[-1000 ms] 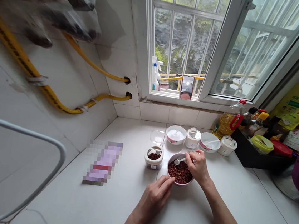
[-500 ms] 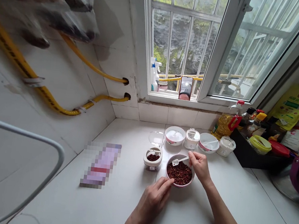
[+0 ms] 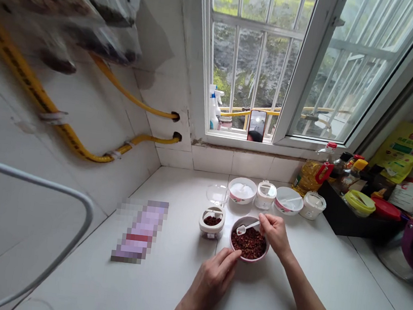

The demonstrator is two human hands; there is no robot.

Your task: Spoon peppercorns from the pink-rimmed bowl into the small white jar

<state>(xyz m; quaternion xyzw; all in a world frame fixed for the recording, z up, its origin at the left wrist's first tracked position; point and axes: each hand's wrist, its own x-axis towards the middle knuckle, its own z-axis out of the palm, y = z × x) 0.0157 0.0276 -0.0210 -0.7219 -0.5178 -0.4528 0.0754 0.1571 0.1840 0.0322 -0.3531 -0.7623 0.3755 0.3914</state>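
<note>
A bowl (image 3: 262, 257) full of dark red dried peppercorns (image 3: 248, 245) stands on the counter before me. My left hand (image 3: 217, 273) pinches its near-left rim. My right hand (image 3: 275, 234), fingers closed, grips the handle of a small white spoon (image 3: 251, 225). The spoon's square scoop sits over the peppercorns at the far-left part of the bowl, with a few reddish bits in it. Just left of the bowl is an open seasoning jar (image 3: 211, 230), partly filled with the same peppercorns. Its clear lid (image 3: 217, 194) stands tipped back behind it.
Behind are a bowl of white powder (image 3: 242, 190), a lidded jar (image 3: 265, 195), a bowl with a white spoon (image 3: 289, 201) and another jar (image 3: 313, 206). An oil bottle (image 3: 308, 178) and a black condiment box (image 3: 345, 215) stand right. A blurred purple packet (image 3: 141, 232) lies left.
The spoon's scoop has dipped slightly down and left among the peppercorns and now shows a few bits in it. My left hand keeps its hold on the rim. The whole view has shifted slightly.
</note>
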